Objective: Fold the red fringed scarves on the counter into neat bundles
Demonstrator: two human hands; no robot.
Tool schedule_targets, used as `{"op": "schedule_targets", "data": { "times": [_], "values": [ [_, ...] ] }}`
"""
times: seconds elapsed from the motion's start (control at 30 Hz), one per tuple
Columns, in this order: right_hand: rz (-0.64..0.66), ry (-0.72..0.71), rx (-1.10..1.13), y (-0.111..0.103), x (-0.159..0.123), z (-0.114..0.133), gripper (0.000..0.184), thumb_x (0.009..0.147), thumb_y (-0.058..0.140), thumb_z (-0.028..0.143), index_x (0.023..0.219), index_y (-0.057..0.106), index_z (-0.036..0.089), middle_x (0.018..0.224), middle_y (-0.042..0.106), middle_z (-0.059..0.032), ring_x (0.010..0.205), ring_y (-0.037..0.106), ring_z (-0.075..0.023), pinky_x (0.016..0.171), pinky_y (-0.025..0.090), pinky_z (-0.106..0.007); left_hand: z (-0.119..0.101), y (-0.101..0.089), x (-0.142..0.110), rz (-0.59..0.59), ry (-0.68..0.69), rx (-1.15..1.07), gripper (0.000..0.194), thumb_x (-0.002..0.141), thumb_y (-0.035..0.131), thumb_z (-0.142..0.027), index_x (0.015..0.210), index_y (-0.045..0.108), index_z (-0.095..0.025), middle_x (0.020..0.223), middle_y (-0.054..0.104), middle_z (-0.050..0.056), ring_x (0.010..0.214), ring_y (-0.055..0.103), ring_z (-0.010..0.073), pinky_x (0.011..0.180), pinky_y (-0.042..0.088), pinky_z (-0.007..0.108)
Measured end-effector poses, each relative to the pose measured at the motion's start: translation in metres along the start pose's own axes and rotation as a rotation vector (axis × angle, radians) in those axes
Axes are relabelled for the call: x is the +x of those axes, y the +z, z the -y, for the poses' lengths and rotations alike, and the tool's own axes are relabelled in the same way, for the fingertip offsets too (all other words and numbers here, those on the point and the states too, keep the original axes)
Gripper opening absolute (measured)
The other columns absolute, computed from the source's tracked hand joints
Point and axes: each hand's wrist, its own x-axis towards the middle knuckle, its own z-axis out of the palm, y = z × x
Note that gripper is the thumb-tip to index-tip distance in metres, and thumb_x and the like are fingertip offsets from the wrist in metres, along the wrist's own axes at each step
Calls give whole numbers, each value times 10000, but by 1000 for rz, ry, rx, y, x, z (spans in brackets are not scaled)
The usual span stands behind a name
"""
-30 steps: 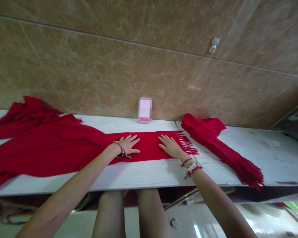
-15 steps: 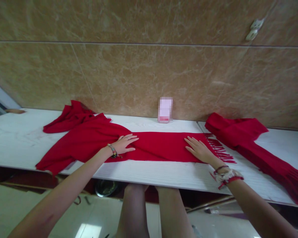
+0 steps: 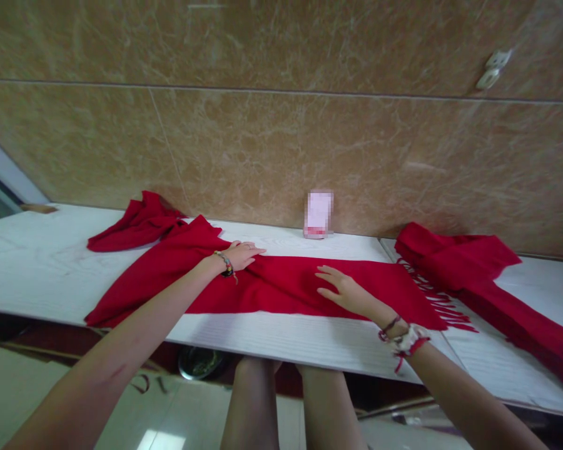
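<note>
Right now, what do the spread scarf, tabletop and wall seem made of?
Spread red scarf: matte cloth, perhaps wool; softly creased, fringed. White tabletop: satiny wood or laminate, unclear which; faint grain. Brown wall: glossy tile or stone, probably; veins, straight joints.

Left forearm [image 3: 136, 340]: was extended forward and inward. Left hand [image 3: 241, 255]: was held palm down, fingers [image 3: 252, 247] stretched rightward. Right forearm [image 3: 464, 384]: was angled inward. Right hand [image 3: 348, 292]: was turned leftward, fingers loosely bent, thumb [image 3: 329, 294] set apart. Two legs [image 3: 252, 403]: were placed side by side below.
</note>
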Motion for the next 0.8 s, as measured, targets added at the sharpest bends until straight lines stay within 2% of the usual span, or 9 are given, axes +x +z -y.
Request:
{"op": "schedule_targets", "data": {
  "times": [0.07, 0.17, 0.27, 0.37, 0.5, 0.57, 0.67, 0.7, 0.8],
  "values": [
    [47, -60, 57, 6, 15, 24, 413, 800, 480, 340, 1154, 521, 133, 1232, 498, -124, 1169, 416, -214, 974, 357, -378, 1, -8, 1, 46, 5, 42, 383, 792, 416, -186, 1165, 485, -245, 1129, 557, 72, 1075, 460, 217, 904, 297, 405],
    [57, -77, 101, 17, 26, 39, 350, 757, 537, 272, 1075, 577, 130, 1162, 555, -130, 1119, 469, -227, 959, 370, -385, 3, -16, 2, 28, 23, 77, 307, 751, 456, -158, 1020, 577, -240, 1072, 571, 60, 1026, 488, 204, 896, 302, 374],
    [6, -43, 162, 24, 28, 39, 259, 725, 539, 173, 970, 617, 142, 1080, 606, -114, 1045, 528, -216, 928, 398, -369, 6, -15, 5, 5, 7, 59, 441, 703, 498, -128, 1123, 507, -264, 1231, 477, 55, 1130, 400, 222, 932, 257, 406],
    [-55, 10, 254, 27, 27, 38, 232, 695, 535, 119, 913, 607, 150, 988, 639, -94, 949, 577, -198, 864, 440, -342, 9, -14, 10, 108, -30, 48, 555, 667, 548, -139, 1191, 441, -287, 1224, 497, 48, 1133, 395, 242, 942, 220, 459],
    [-90, 36, 376, 29, 24, 39, 188, 693, 521, 111, 867, 568, 160, 873, 649, -61, 816, 605, -175, 756, 480, -319, 13, -27, 9, 108, 37, 98, 300, 681, 553, -170, 969, 587, -243, 922, 627, 18, 942, 520, 202, 894, 300, 374],
    [-97, 32, 428, 30, 22, 40, 191, 696, 510, 114, 873, 555, 171, 844, 646, -43, 786, 606, -164, 736, 486, -313, 18, -38, 0, 83, 88, 127, 206, 694, 513, -124, 859, 611, -199, 814, 615, 15, 842, 538, 173, 816, 360, 289],
    [-92, 12, 483, 30, 19, 41, 335, 692, 512, 110, 1019, 529, 181, 935, 642, -48, 874, 598, -161, 794, 475, -324, 24, -52, -29, 16, 147, 161, 207, 699, 450, -49, 794, 599, -156, 798, 581, 22, 802, 520, 155, 765, 383, 237],
    [-78, -10, 481, 29, 18, 42, 384, 699, 509, 108, 1075, 515, 185, 995, 632, -58, 933, 582, -165, 835, 459, -336, 25, -53, -41, -28, 161, 164, 214, 708, 433, -38, 794, 593, -151, 814, 573, 25, 817, 514, 156, 786, 381, 241],
    [6, -130, 383, 25, 15, 44, 393, 756, 456, 100, 1130, 527, 196, 1123, 588, -76, 1089, 497, -177, 954, 366, -390, 18, -39, -77, -6, 182, 165, 171, 724, 458, -59, 789, 583, -157, 870, 563, 42, 822, 520, 160, 784, 399, 251]
  ]
}}
